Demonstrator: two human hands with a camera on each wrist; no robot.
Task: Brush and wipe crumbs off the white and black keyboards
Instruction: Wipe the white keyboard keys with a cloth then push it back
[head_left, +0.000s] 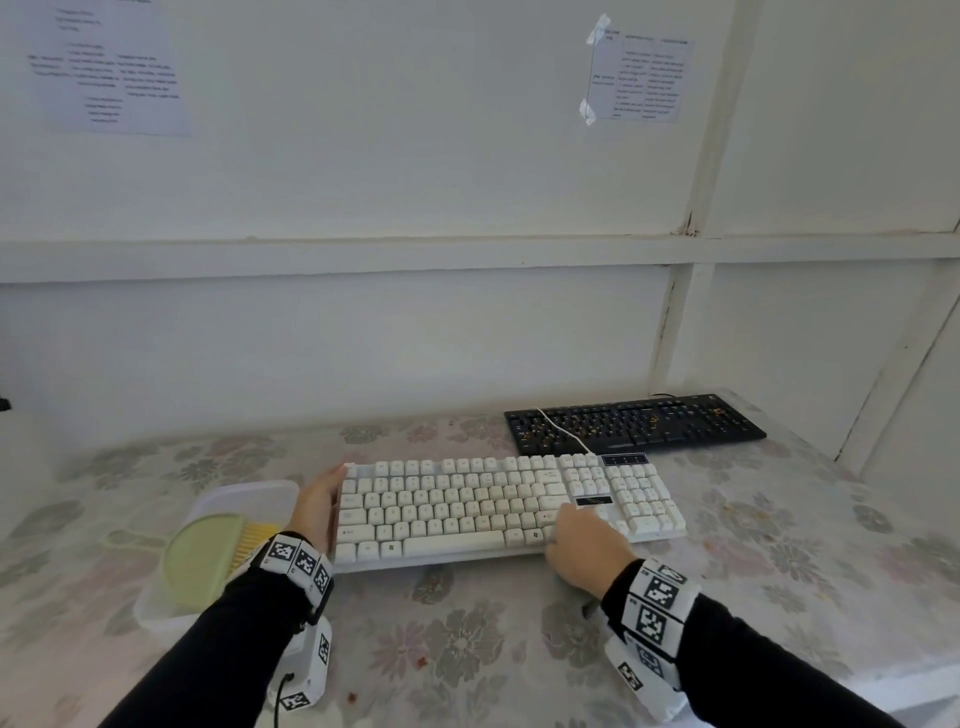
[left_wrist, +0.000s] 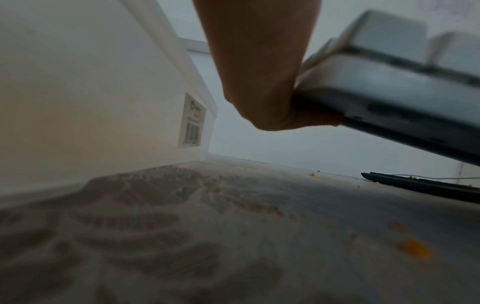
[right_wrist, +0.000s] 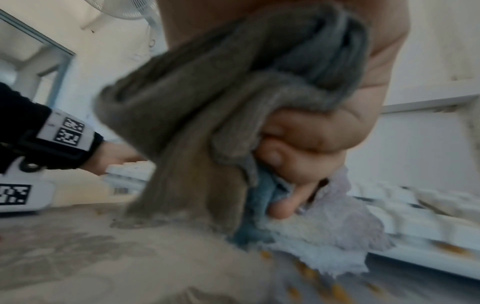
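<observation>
The white keyboard (head_left: 498, 509) lies across the middle of the flowered table. My left hand (head_left: 317, 506) grips its left end; in the left wrist view that end (left_wrist: 389, 86) is raised off the table. My right hand (head_left: 582, 545) rests on the keyboard's front right part. It clutches a bunched grey cloth (right_wrist: 207, 102), which hangs down onto the keyboard's front edge (right_wrist: 428, 216). Orange crumbs (right_wrist: 309, 271) lie on the table below the cloth. The black keyboard (head_left: 634, 423) sits behind at the right, speckled with crumbs.
A translucent plastic box (head_left: 249, 493) stands just left of my left hand. A green dustpan (head_left: 200, 556) and a yellow-bristled brush (head_left: 254, 535) lie in it. The white keyboard's cable (head_left: 561, 428) runs over the black keyboard. A white wall closes off the back.
</observation>
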